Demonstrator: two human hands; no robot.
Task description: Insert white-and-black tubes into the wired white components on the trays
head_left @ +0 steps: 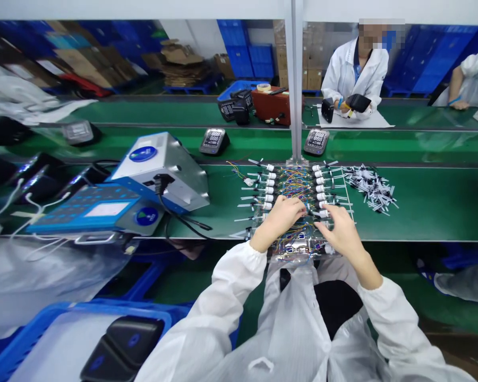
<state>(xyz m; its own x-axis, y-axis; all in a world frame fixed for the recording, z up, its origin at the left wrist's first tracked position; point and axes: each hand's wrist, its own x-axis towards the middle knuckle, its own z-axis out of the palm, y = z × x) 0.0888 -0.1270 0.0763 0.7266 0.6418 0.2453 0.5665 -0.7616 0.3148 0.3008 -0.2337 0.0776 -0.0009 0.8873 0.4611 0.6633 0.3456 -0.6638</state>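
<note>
In front of me lies a clear tray [302, 248] holding colored wires [297, 183] and small circuit boards. Along both sides of it sit rows of small white cylindrical parts [269, 190] with thin strips sticking outward. My left hand [282, 216] is over the near part of the wires, its fingers curled together; what lies between the fingertips is hidden. On the other side, my right hand [341, 229] has thumb and index finger apart, the fingertip beside a white cylindrical part [322, 214] in the right row. Nothing is visibly gripped in it.
A pile of short white-and-black strips [372, 188] lies right of the tray. To the left stand a blue-and-silver instrument [163, 170] and a cable [183, 217]. Two display monitors [214, 141] rest beyond. A person [356, 74] in white holds a black item across the bench.
</note>
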